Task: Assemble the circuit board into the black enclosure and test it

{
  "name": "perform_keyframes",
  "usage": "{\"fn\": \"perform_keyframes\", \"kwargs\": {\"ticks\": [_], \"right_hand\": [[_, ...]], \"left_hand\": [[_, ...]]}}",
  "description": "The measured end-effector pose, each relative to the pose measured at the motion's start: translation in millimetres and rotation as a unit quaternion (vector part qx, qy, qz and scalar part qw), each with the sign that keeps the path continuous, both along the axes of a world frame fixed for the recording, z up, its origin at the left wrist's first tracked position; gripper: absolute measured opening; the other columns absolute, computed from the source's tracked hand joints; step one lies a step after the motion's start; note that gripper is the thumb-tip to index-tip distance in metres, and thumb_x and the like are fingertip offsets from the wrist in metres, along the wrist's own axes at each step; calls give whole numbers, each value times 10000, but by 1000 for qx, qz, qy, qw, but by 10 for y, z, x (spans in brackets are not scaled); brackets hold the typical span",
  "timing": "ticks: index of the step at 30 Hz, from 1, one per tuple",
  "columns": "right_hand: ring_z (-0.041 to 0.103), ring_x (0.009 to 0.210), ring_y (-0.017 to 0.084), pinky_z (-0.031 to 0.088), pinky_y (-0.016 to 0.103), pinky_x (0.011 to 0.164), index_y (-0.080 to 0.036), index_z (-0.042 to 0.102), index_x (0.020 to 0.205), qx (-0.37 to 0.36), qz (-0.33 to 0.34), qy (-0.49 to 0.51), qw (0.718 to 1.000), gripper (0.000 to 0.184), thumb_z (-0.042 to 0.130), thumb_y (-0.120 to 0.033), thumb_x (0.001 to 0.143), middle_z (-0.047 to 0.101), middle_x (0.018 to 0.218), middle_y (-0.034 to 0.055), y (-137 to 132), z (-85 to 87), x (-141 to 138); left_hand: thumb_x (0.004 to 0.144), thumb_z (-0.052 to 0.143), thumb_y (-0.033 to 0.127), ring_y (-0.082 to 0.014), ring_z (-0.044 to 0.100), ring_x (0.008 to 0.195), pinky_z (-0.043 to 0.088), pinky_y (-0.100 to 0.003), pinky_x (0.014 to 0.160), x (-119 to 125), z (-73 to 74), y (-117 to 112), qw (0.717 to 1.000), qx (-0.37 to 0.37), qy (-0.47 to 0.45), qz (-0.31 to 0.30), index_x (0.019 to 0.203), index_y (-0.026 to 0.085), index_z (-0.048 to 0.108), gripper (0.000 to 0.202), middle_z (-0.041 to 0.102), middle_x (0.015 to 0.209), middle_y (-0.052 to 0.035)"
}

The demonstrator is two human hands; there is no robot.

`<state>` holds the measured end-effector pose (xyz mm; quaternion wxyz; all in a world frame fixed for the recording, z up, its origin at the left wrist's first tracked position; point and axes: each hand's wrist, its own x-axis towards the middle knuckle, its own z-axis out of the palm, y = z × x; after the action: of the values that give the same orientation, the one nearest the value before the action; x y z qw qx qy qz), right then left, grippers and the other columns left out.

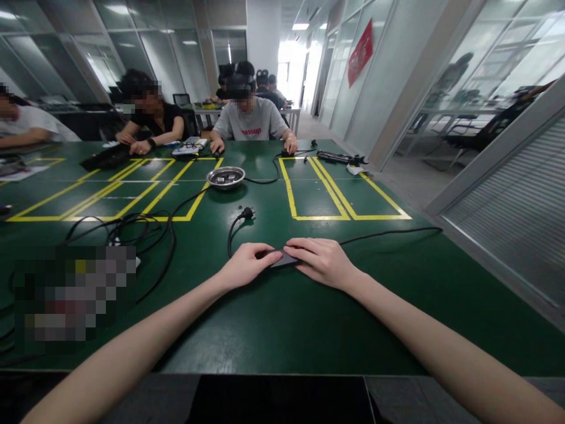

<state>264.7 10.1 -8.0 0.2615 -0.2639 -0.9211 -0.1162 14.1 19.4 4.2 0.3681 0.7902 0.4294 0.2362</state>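
Note:
Both of my hands rest on a small flat dark device (pixel 281 258) lying on the green table (pixel 273 318). My left hand (pixel 245 265) curls its fingers over the device's left end. My right hand (pixel 321 261) lies over its right end, fingers pressed on top. A black cable (pixel 397 231) runs from under my right hand toward the right. Another black cord with a plug (pixel 246 213) loops just beyond my left hand.
A metal bowl (pixel 225 176) with small parts stands mid-table among yellow tape lines (pixel 348 217). A tangle of black cables (pixel 132 227) lies at the left. Several other people sit along the far side. A black rod-shaped tool (pixel 339 157) lies at the far right.

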Motion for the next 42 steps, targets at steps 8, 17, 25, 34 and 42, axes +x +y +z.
{"fn": "perform_keyframes", "kwargs": {"ticks": [8, 17, 25, 34, 42], "right_hand": [[758, 927, 234, 604, 352, 821, -208, 713, 1213, -205, -60, 79, 974, 294, 635, -380, 989, 792, 1066, 89, -17, 25, -30], [744, 812, 199, 570, 296, 742, -206, 731, 1173, -232, -41, 108, 966, 277, 671, -376, 963, 792, 1000, 69, -32, 0, -57], [739, 966, 235, 601, 360, 846, -202, 675, 1234, -189, -32, 107, 976, 285, 599, -362, 1011, 770, 1086, 98, -51, 41, -96], [698, 1101, 283, 627, 424, 865, -207, 549, 1438, -109, -50, -16, 993, 430, 552, -291, 1016, 690, 1265, 154, -30, 9, -116], [720, 974, 345, 592, 465, 827, -183, 634, 1342, -75, -348, 192, 914, 429, 520, -385, 981, 744, 1158, 163, 364, 97, 511]], "left_hand": [[951, 699, 462, -234, 655, 905, 501, -360, 822, -34, -94, 9, 960, 277, 33, -11, 1019, 189, 746, 285, 749, 918, -70], [938, 719, 452, -239, 695, 899, 501, -381, 859, 1, -136, -5, 957, 270, 99, -25, 1101, 194, 723, 305, 774, 980, -66], [1039, 532, 421, -239, 672, 912, 519, -381, 854, 32, -105, -24, 966, 235, 109, -18, 1124, 192, 704, 299, 756, 995, -77], [1038, 520, 369, -274, 644, 1131, 504, -445, 1003, 5, -112, -10, 965, 256, 60, -13, 1332, 194, 634, 360, 723, 1225, -117], [1017, 536, 293, -283, 617, 1223, 468, -490, 1073, -47, -119, 22, 935, 347, 56, -49, 1360, 199, 627, 368, 701, 1299, -124]]}}
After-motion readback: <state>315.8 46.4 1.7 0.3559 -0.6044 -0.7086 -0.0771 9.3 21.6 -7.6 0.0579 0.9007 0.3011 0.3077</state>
